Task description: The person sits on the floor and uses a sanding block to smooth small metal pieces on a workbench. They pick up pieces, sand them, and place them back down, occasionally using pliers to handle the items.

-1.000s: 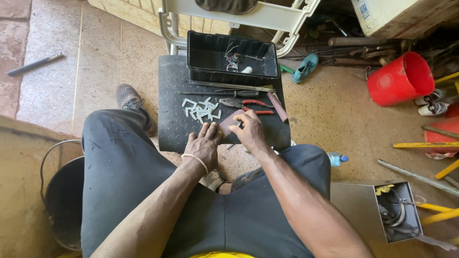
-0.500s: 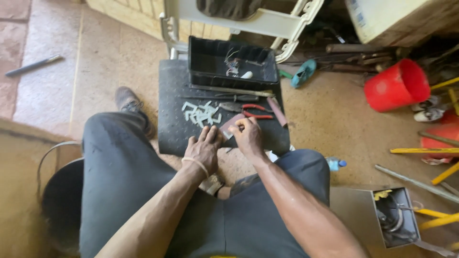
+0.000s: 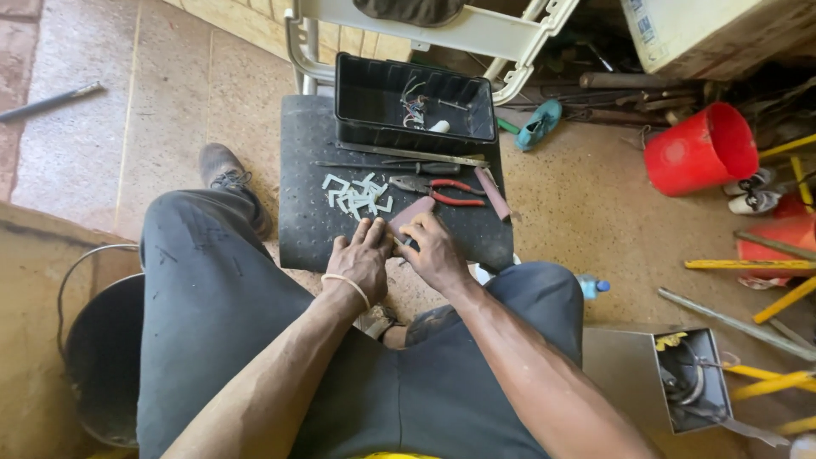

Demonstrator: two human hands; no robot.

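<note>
My left hand (image 3: 364,255) and my right hand (image 3: 435,253) meet over the near edge of a black studded mat (image 3: 310,183). Together they hold a flat reddish-brown piece (image 3: 414,211) and something small and dark between the fingers; what it is I cannot tell. A pile of small white plastic pieces (image 3: 357,194) lies just beyond my left hand. Red-handled pliers (image 3: 435,189) and a reddish bar (image 3: 492,193) lie beyond my right hand. A long metal blade (image 3: 399,154) lies further back.
A black plastic box (image 3: 415,104) with wires inside stands at the mat's far edge, against a white frame (image 3: 442,30). Red bucket (image 3: 700,150) at right, yellow tools (image 3: 748,263) beside it. Black bucket (image 3: 98,353) by my left leg. Open metal box (image 3: 693,378) at right.
Both hands stay together at the mat's near edge, fingers shifting slightly on the small piece. The camera has tilted a little.
</note>
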